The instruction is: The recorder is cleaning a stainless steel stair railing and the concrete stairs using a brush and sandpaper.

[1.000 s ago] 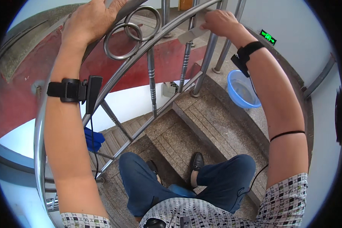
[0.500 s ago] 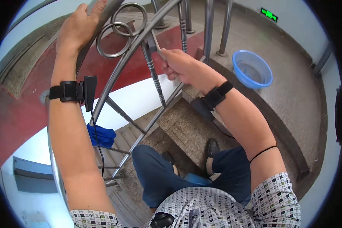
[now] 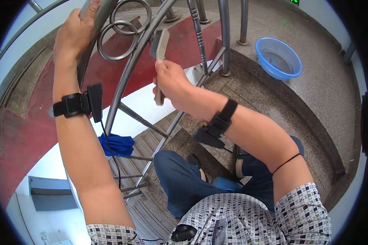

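The right hand (image 3: 171,81) closes its fingers around the handle of a flat-bladed scraper (image 3: 161,49), whose blade stands upright against the slanted steel rail (image 3: 129,77) of a stair railing, while the left hand (image 3: 75,34) clamps the curved handrail (image 3: 95,24) beside two steel rings (image 3: 119,40). Around them lie speckled grey stone steps (image 3: 249,94) with a red-painted edge; a blue basin (image 3: 279,58) holding shallow water sits on the landing, well apart, and a blue cloth (image 3: 116,145) hangs among the lower bars.

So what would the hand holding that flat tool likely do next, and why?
Probably press the flat grey-bladed scraper onto the slanted steel railing bar and draw it along. The right hand holds the blade up beside that bar, while the left hand grips the curved steel handrail, steadying the body.
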{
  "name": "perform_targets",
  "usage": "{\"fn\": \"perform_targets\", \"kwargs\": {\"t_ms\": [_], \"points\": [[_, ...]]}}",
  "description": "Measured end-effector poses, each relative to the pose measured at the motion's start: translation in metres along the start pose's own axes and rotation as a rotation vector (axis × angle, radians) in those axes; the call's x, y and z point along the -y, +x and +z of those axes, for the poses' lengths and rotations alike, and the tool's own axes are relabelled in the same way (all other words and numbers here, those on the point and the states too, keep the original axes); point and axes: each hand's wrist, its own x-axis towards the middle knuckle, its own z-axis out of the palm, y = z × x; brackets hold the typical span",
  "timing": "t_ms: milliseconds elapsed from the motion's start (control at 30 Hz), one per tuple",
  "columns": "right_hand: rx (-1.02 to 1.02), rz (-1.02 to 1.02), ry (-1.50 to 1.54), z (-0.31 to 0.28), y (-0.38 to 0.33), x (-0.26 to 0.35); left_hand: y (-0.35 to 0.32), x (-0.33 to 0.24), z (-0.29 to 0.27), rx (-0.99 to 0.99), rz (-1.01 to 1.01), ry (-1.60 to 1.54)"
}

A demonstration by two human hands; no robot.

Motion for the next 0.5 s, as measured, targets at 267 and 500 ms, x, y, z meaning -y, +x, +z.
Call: {"fn": "perform_targets", "kwargs": {"t_ms": [267,500], "points": [[-0.021,-0.002,0.138,-0.007,0.037,0.027,-0.001,0.001,0.005,-0.046,0.005,-0.001],[0.111,0.005,0.106,0.032,0.005,-0.020,-0.023,-0.038,-0.020,-0.057,-0.083,-0.032]]}}
